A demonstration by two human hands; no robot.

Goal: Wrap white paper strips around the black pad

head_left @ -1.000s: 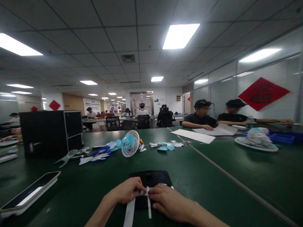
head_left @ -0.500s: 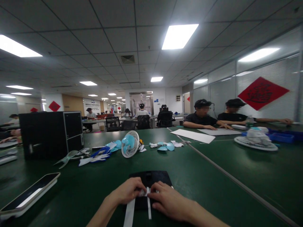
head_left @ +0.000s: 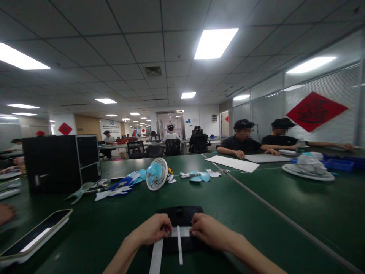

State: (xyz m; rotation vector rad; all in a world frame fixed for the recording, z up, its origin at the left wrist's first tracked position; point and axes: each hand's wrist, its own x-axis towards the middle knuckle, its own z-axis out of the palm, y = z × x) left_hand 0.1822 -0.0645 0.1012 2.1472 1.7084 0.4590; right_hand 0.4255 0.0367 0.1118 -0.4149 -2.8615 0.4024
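A short white strip [head_left: 186, 231] runs crosswise between my hands, above a black flat object [head_left: 182, 213] whose kind I cannot make out. My left hand [head_left: 156, 229] is closed, pinching the strip's left end. At its right end my right hand [head_left: 207, 230] pinches with thumb and fingers. A narrow white strip [head_left: 179, 247] lies lengthwise across the middle of the crosswise one. From under my left hand a wider white band [head_left: 156, 257] comes down toward me; whether it joins the crosswise strip is hidden by my fingers.
A phone [head_left: 40, 230] lies on a white box at left, with another person's hand [head_left: 7, 213] behind it. Farther back are a black computer case [head_left: 51, 163], gloves [head_left: 119, 188], a small fan [head_left: 156, 174] and blue fan blades [head_left: 198, 177]. Two co-workers sit at right.
My right hand has moved right and slightly up, away from the narrow strip, uncovering more of the crosswise strip. My left hand has shifted slightly left. Another person's hand has appeared at the left edge.
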